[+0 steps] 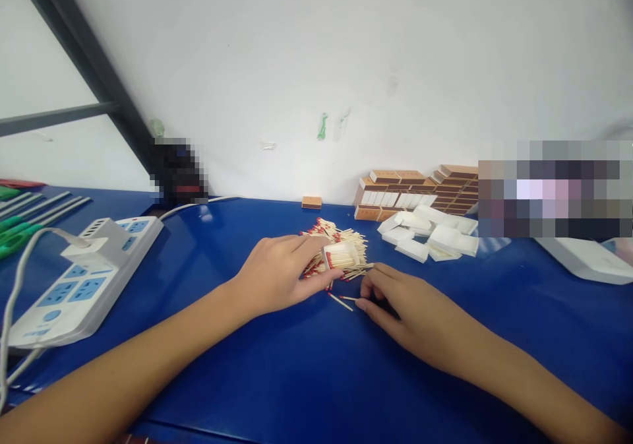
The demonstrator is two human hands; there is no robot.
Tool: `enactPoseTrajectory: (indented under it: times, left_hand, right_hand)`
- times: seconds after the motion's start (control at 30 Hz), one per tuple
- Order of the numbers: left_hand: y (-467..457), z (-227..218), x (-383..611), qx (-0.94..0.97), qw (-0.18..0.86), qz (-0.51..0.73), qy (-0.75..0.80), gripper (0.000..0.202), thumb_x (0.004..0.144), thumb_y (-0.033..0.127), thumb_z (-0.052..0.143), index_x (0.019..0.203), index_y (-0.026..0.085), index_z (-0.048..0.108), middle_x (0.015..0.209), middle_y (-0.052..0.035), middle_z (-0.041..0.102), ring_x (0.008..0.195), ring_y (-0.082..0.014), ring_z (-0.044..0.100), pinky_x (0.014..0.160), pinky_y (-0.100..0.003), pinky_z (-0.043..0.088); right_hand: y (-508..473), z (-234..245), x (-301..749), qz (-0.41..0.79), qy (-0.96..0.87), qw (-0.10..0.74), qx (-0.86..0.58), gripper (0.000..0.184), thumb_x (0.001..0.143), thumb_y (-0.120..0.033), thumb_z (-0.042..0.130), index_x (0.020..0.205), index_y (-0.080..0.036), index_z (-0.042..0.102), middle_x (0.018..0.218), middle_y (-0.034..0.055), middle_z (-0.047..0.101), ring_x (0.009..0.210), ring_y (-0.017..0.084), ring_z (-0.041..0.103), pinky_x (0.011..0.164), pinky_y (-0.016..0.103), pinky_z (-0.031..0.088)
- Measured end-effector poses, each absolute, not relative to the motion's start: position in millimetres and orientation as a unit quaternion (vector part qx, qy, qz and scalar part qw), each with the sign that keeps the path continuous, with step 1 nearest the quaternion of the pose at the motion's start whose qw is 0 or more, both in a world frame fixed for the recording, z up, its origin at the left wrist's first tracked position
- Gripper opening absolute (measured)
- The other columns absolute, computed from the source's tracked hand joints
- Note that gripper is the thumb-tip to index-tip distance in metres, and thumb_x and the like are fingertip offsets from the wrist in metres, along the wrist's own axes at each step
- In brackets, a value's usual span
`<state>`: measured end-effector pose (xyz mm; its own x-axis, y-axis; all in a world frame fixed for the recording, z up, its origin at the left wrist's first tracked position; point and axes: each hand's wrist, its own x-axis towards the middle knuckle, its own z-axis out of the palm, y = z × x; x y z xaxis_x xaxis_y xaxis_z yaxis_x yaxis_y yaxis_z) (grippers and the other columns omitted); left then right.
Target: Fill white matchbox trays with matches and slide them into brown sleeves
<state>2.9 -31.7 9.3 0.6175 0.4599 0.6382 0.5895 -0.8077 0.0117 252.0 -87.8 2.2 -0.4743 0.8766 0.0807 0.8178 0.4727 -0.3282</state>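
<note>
A heap of red-tipped matches [341, 236] lies on the blue table [297, 378]. My left hand [277, 272] grips a small white matchbox tray [340, 256] filled with matches, held tilted at the near edge of the heap. My right hand [410, 309] rests on the table just right of it, fingers curled and pinching at loose matches [341, 300] lying in front of the tray. Whether a match is between the fingertips is hard to make out.
Several empty white trays [430, 236] lie behind the heap, with stacked brown matchbox sleeves [420, 190] against the wall and one lone sleeve [311, 202]. A white power strip [84, 276] with cable sits left. A white object [588, 259] lies far right.
</note>
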Motion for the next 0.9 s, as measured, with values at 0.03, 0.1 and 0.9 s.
enactPoseTrajectory:
  times: [0.03, 0.1, 0.9]
  left_hand:
    - [-31.7, 9.6, 3.0, -0.894, 0.099, -0.323, -0.294, 0.036, 0.096, 0.048, 0.065, 0.112, 0.016, 0.068, 0.077, 0.0004, 0.07, 0.061, -0.0128, 0.063, 0.054, -0.026, 0.044]
    - [-32.0, 10.1, 3.3, -0.894, 0.097, -0.326, -0.291, 0.035, 0.096, 0.048, 0.065, 0.111, 0.016, 0.068, 0.077, 0.0003, 0.071, 0.061, -0.013, 0.064, 0.054, -0.026, 0.044]
    - [-32.4, 12.6, 3.1, -0.888, 0.116, -0.338, -0.29, 0.031, 0.095, 0.042, 0.064, 0.113, 0.017, 0.068, 0.074, 0.0011, 0.069, 0.061, -0.0121, 0.065, 0.055, -0.024, 0.046]
  right_hand:
    - [-87.7, 1.9, 251.3, 0.13, -0.85, 0.117, -0.497, 0.013, 0.101, -0.023, 0.053, 0.089, -0.021, 0.058, 0.091, 0.0047, 0.063, 0.077, 0.018, 0.061, 0.067, 0.032, 0.048]
    - [-88.3, 1.0, 247.7, 0.133, -0.848, 0.123, -0.497, 0.015, 0.102, -0.021, 0.051, 0.088, -0.021, 0.057, 0.091, 0.0047, 0.063, 0.079, 0.018, 0.061, 0.067, 0.031, 0.047]
    - [-87.0, -8.7, 234.5, 0.125, -0.861, 0.186, -0.456, 0.01, 0.101, -0.02, 0.054, 0.109, -0.021, 0.061, 0.109, 0.0082, 0.063, 0.091, 0.022, 0.066, 0.079, 0.038, 0.056]
